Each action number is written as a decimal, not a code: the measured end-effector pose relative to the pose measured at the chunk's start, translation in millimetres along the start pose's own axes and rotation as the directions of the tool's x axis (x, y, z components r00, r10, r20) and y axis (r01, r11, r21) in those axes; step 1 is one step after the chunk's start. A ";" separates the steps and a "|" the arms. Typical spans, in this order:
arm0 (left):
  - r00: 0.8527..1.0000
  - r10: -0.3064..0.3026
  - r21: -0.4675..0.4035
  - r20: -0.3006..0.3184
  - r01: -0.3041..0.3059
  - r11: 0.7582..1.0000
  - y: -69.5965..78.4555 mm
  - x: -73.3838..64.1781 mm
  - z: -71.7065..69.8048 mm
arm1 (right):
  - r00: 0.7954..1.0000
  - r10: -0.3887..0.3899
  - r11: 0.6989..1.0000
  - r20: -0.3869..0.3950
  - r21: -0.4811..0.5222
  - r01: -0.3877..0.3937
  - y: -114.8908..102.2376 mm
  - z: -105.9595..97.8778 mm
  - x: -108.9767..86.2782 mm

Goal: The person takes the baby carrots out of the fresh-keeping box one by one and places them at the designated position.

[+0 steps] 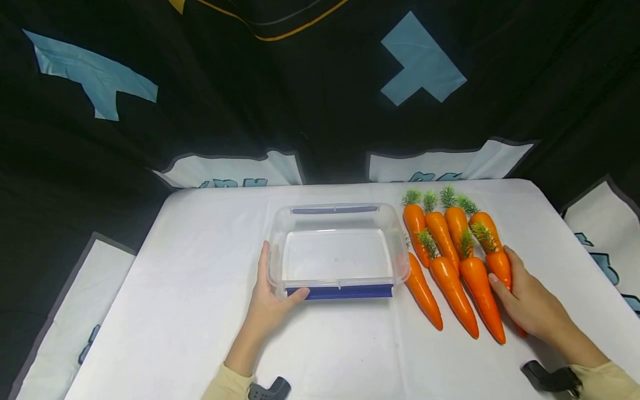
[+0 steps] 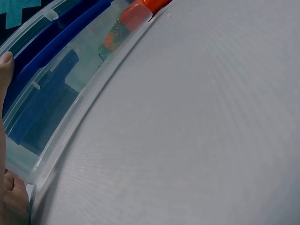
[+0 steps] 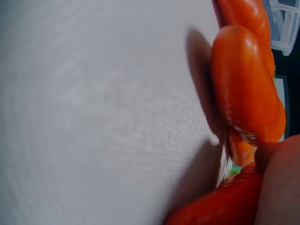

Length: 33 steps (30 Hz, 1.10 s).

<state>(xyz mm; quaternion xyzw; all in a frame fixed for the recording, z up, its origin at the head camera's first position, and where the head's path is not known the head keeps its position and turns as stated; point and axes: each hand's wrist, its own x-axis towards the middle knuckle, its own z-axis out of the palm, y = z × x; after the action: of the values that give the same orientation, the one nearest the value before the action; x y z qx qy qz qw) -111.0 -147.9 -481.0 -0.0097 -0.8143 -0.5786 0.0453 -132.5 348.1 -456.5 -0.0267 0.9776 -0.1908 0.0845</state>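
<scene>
A clear plastic food container with blue side latches sits lidless at the middle of the table. My left hand grips its front left corner, thumb over the front latch and fingers along the left wall. The thumb also shows at the blue latch in the left wrist view. At the right end of a group of orange carrots, my right hand holds the outermost front carrot, thumb on one side and fingers on the other. Its tip emerges below the palm. In the right wrist view another carrot lies beside the thumb.
Several orange carrots with green tops lie in two overlapping rows right of the container, such as a back carrot and a front carrot. A white cloth covers the table. Dark curtains hang behind it.
</scene>
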 end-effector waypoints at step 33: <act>0.999 0.029 0.129 -0.032 -0.025 0.991 5.8 -0.6 -2.7 | 0.965 -0.056 0.971 -0.258 -0.239 -0.007 -38.9 -21.8 -3.5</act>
<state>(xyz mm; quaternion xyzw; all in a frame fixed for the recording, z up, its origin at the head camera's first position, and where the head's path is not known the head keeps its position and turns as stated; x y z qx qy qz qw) -109.7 -148.5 -474.7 -0.0081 -0.8487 -0.5245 0.0676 -132.1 320.4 -421.3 -0.0232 0.9955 -0.0752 -0.0519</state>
